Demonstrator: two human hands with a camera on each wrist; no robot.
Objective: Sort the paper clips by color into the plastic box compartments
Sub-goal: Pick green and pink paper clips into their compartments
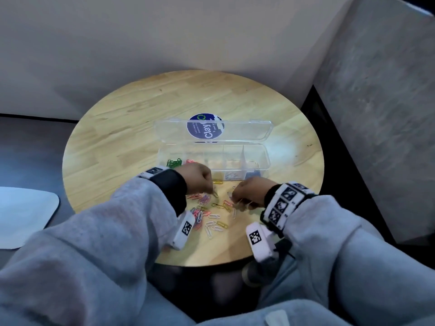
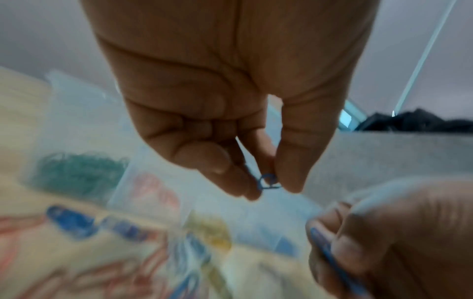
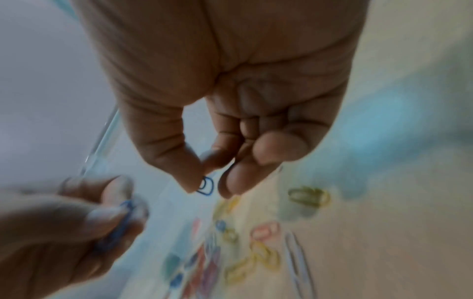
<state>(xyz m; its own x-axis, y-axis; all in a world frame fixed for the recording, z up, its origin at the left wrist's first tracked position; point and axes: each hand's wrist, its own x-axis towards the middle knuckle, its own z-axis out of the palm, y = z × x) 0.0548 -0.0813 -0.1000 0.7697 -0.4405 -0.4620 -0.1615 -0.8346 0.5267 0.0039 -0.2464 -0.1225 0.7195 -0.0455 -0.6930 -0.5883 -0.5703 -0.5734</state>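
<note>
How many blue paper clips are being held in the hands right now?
2: one blue clip pinched in the left hand, another blue clip pinched in the right hand. More may be hidden behind the fingers.

We're in what looks like a plain office or meeting corner, a small round wooden bench (image 1: 141, 109) pushed up against bare pale partition walls (image 1: 164, 31), grey floor (image 1: 28, 142) alongside, and another pale tabletop (image 1: 21, 215) at the left edge

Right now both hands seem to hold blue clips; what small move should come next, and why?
Probably carry them to the box and drop them in one compartment: the left hand pinches a blue clip, and the right hand pinches another blue clip.
</note>
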